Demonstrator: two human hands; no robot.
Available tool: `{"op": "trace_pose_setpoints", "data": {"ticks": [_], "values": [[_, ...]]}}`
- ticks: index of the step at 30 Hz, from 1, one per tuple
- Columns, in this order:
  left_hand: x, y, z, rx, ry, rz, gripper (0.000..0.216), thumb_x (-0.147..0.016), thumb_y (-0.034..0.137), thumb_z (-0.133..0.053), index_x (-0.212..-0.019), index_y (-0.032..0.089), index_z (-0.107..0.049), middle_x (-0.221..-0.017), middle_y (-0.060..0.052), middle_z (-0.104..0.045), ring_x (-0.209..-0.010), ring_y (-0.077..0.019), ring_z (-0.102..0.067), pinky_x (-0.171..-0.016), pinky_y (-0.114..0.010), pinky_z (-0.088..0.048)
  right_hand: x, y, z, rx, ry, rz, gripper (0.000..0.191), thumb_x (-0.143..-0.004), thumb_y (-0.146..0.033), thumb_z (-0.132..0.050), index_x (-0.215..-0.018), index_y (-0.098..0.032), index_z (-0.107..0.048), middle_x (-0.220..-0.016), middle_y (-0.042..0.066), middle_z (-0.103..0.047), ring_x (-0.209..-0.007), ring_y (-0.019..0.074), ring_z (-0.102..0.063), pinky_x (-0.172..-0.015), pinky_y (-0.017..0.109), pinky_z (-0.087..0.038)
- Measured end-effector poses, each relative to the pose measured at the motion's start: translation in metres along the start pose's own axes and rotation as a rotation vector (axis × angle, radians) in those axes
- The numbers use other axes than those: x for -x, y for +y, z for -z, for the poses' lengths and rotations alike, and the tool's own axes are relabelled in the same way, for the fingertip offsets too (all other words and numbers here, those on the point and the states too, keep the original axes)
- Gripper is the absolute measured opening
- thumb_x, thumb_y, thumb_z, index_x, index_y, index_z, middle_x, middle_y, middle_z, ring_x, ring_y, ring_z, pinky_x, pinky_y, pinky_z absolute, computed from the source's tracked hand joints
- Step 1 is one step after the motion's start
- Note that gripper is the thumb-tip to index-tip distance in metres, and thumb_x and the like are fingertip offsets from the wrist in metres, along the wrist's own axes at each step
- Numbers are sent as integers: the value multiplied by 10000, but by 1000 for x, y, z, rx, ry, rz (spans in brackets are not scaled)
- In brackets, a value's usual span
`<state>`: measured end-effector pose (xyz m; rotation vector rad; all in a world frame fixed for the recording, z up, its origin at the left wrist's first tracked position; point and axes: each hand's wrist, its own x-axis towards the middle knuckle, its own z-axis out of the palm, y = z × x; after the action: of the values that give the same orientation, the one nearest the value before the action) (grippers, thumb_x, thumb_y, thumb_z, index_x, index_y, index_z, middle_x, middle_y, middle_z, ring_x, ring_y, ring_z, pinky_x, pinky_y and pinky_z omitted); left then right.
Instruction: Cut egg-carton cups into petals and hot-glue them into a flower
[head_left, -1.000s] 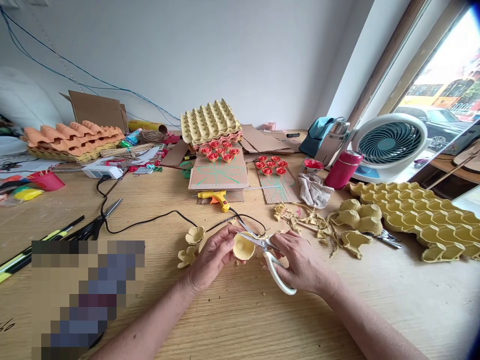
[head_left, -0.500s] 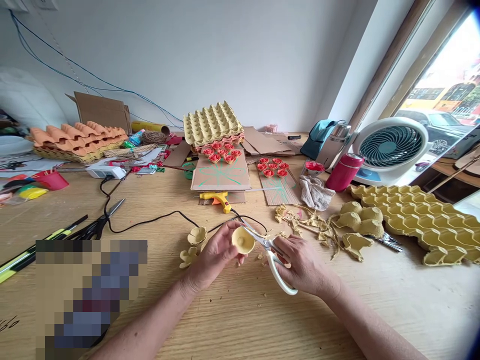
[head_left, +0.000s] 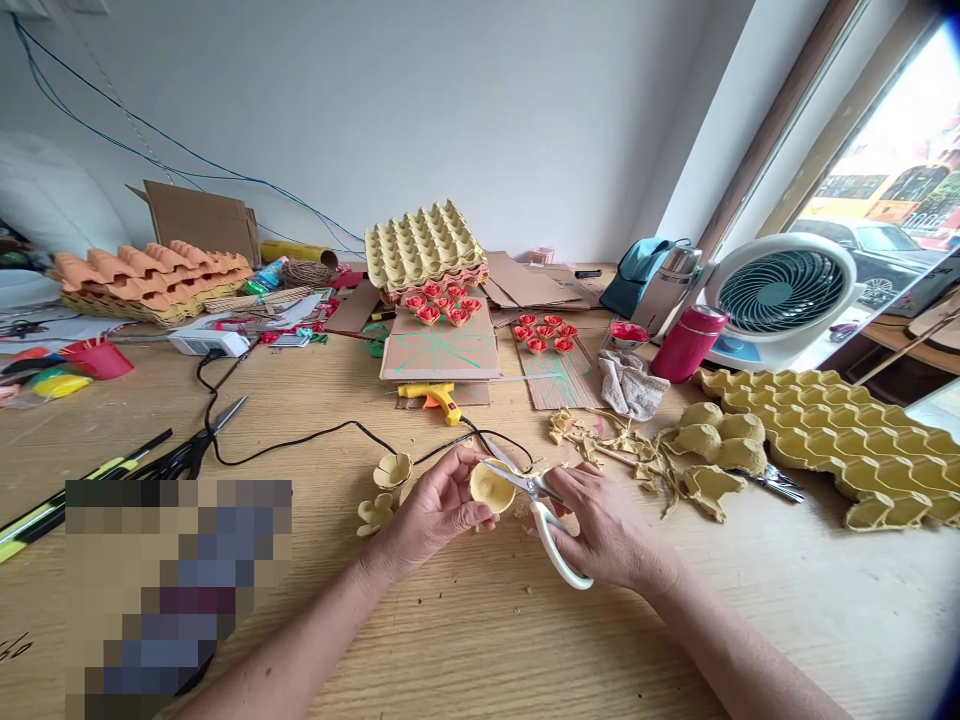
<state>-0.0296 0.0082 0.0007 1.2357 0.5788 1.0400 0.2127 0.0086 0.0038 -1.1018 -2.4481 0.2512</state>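
Between thumb and fingers, my left hand (head_left: 442, 510) holds a small yellow egg-carton cup (head_left: 491, 490), its hollow turned towards me. My right hand (head_left: 600, 515) grips white-handled scissors (head_left: 555, 540). The scissors' blades are parted, one lying across the inside of the cup near its upper rim, the other reaching up behind it. Left of my left hand, several cut cups shaped like flowers (head_left: 391, 472) lie on the table, partly hidden by the hand. Small paper crumbs are scattered below the scissors.
A yellow glue gun (head_left: 435, 397) with a black cord lies ahead, before cardboard bearing red paper flowers (head_left: 442, 303). At right are carton scraps (head_left: 611, 445), a large egg tray (head_left: 840, 430), a red flask (head_left: 688, 343) and a fan (head_left: 780, 290). Black scissors (head_left: 199, 450) lie left.
The cup has shifted slightly right and turned in my left hand. One scissor blade now crosses inside the cup's rim, where before the blades were above its edge.
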Motion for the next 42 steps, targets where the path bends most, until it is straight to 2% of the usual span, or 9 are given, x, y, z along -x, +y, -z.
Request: {"op": "trace_pose_setpoints", "data": {"ticks": [5,9,13,18,23,29,36,42], "values": [[1,-1,2,33,5,-15,374,-839,362,-790,-1135,206,-624,-932,-17,-665,-706,-126,-654,-671,-258,-531,1,-1,4,2,-13,7,191,-905,-293,-571,-771,-223,-454,-687,0,-579,-617,167,-486,-647,293,-328],[1,0,6,44,38,-16,367,-856,401,-761,-1150,203,-665,-973,-44,-662,-835,-175,-648,-744,-314,-579,0,-1,6,33,-23,22,235,-925,-286,-547,-734,-230,-422,-639,-9,-562,-566,154,-472,-603,290,-291],[0,0,9,64,97,-17,395,-837,410,-778,-1167,219,-675,-1045,-59,-655,-922,-198,-639,-755,-310,-589,0,1,7,74,0,26,252,-934,-294,-530,-720,-234,-412,-620,-8,-552,-551,157,-459,-584,297,-260],[0,-4,10,82,76,-21,369,-839,404,-782,-1141,225,-671,-1048,-56,-649,-914,-185,-633,-757,-315,-604,-1,-1,6,52,-33,-11,185,-888,-259,-572,-762,-227,-442,-684,-1,-584,-605,167,-502,-647,299,-323],[1,-8,6,123,34,13,339,-856,392,-771,-1126,211,-676,-1027,-58,-661,-876,-169,-634,-754,-298,-595,-2,-3,3,20,-30,-12,145,-917,-319,-569,-846,-214,-497,-772,21,-614,-690,187,-551,-718,323,-361],[3,-9,5,219,49,46,327,-855,367,-778,-1127,211,-686,-1026,-57,-678,-871,-171,-651,-766,-312,-601,0,0,0,-10,-11,10,191,-910,-318,-587,-792,-220,-474,-720,1,-583,-637,167,-504,-679,307,-350],[3,-4,5,245,70,59,314,-880,396,-746,-1123,203,-696,-932,-49,-697,-781,-161,-678,-724,-291,-582,2,1,-1,-11,-37,0,248,-947,-314,-535,-758,-233,-397,-664,-15,-521,-584,153,-435,-607,292,-288],[2,-2,5,180,76,12,462,-763,351,-861,-1168,241,-666,-1039,-39,-656,-855,-156,-635,-752,-289,-578,1,-2,3,-20,-40,-16,284,-971,-346,-502,-749,-241,-359,-645,-20,-500,-581,157,-436,-595,289,-280]]}}
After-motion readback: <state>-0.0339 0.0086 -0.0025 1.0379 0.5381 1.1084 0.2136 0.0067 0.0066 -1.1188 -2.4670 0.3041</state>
